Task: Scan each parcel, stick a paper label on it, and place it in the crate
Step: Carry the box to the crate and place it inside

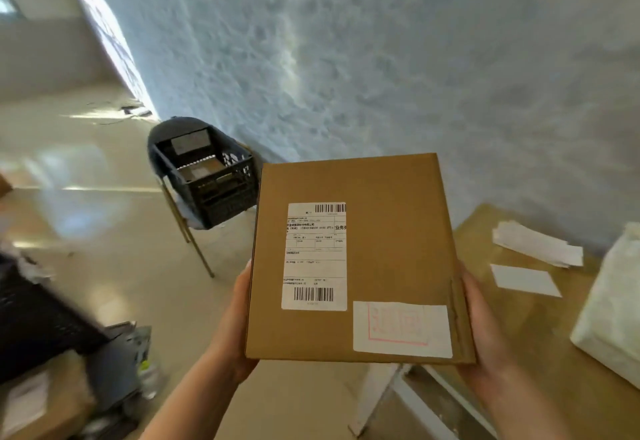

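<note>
Both hands grip the cardboard parcel (356, 259) by its side edges, left hand (239, 318) and right hand (481, 322), long axis pointing away. The black crate (207, 180) sits on a chair ahead and to the left, so the left hand's nearer it.

The parcel (356, 256) is plain brown cardboard. On it, a white shipping label (314, 256) carries black barcodes and black print, and at 5 o'clock from that a white paper label (401, 329) shows a faint red stamped frame. The crate (204, 176), at 10 o'clock from the parcel, is black with a lattice-patterned wall. The tabletop (540, 318) is tan, with white paper slips (536, 247). The wall (346, 41) is mottled pale blue-grey; the floor (104, 232) is glossy cream.
</note>
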Available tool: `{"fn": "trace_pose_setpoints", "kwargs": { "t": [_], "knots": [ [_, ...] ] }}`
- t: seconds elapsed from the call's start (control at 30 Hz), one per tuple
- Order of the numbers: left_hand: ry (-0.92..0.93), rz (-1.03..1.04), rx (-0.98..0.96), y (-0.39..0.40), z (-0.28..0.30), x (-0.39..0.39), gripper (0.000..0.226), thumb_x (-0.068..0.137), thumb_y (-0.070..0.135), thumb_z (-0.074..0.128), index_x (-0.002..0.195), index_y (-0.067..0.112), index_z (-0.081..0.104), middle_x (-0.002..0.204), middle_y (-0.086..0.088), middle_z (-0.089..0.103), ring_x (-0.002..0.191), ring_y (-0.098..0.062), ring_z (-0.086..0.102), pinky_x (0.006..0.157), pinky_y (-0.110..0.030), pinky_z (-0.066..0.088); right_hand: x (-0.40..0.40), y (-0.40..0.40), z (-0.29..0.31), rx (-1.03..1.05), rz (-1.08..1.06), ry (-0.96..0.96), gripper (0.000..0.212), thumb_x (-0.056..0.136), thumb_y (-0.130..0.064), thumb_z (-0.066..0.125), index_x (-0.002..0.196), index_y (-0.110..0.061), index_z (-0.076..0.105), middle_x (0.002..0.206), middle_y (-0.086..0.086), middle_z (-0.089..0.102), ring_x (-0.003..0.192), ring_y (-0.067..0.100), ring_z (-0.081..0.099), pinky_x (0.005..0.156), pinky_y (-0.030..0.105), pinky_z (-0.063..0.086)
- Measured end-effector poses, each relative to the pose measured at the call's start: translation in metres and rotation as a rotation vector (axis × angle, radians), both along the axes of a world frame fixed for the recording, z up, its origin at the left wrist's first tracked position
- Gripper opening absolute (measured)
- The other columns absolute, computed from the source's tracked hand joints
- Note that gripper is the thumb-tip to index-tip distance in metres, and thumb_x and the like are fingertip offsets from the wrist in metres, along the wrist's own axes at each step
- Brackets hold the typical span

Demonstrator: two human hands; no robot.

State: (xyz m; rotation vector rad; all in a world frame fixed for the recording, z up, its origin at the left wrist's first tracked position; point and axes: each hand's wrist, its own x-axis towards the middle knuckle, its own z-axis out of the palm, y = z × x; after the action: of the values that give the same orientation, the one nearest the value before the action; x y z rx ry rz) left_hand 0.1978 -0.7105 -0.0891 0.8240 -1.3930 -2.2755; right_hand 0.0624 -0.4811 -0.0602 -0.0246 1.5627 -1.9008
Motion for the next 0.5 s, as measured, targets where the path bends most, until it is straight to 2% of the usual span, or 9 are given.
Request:
{"fn": "trace_pose_setpoints", "kwargs": {
  "t": [0.13, 0.3, 0.4, 0.5],
  "knots": [
    [-0.074, 0.151, 0.075, -0.076, -0.022, 0.040, 0.055, 0.100, 0.056, 0.030, 0.119, 0.021, 0.067, 0.108, -0.012, 0.076, 0.088, -0.027, 0.075, 0.071, -0.039, 0.059, 0.006, -0.097, -0.029, 0.067, 0.140, -0.065, 0.063, 0.096, -0.064, 0.028, 0.102, -0.028, 0.079, 0.112, 0.010, 0.074, 0.100, 0.026, 0.072, 0.093, 0.046, 0.049],
    [-0.124, 0.271, 0.145, -0.152, -0.043, 0.056, 0.059, 0.096, 0.061, 0.028, 0.121, 0.022, 0.065, 0.112, -0.012, 0.075, 0.094, -0.028, 0.074, 0.067, -0.037, 0.061, -0.005, -0.199, -0.048, 0.100, 0.272, -0.071, 0.064, 0.097, -0.062, 0.026, 0.113, -0.022, 0.074, 0.108, 0.011, 0.075, 0.097, 0.026, 0.073, 0.085, 0.043, 0.050],
    [-0.142, 0.323, 0.155, -0.197, -0.056, 0.046, 0.060, 0.097, 0.060, 0.027, 0.123, 0.021, 0.064, 0.114, -0.012, 0.074, 0.097, -0.028, 0.074, 0.068, -0.035, 0.062, -0.028, -0.256, -0.064, 0.092, 0.326, -0.086, 0.064, 0.097, -0.061, 0.029, 0.106, -0.021, 0.077, 0.109, 0.013, 0.074, 0.099, 0.027, 0.072, 0.087, 0.044, 0.050],
    [-0.150, 0.331, 0.141, -0.246, -0.067, 0.022, 0.060, 0.097, 0.059, 0.025, 0.122, 0.021, 0.064, 0.115, -0.011, 0.074, 0.101, -0.026, 0.073, 0.080, -0.039, 0.059, -0.060, -0.318, -0.080, 0.094, 0.368, -0.076, 0.063, 0.096, -0.061, 0.030, 0.109, -0.020, 0.075, 0.110, 0.012, 0.074, 0.099, 0.026, 0.072, 0.088, 0.043, 0.050]
  ]
}}
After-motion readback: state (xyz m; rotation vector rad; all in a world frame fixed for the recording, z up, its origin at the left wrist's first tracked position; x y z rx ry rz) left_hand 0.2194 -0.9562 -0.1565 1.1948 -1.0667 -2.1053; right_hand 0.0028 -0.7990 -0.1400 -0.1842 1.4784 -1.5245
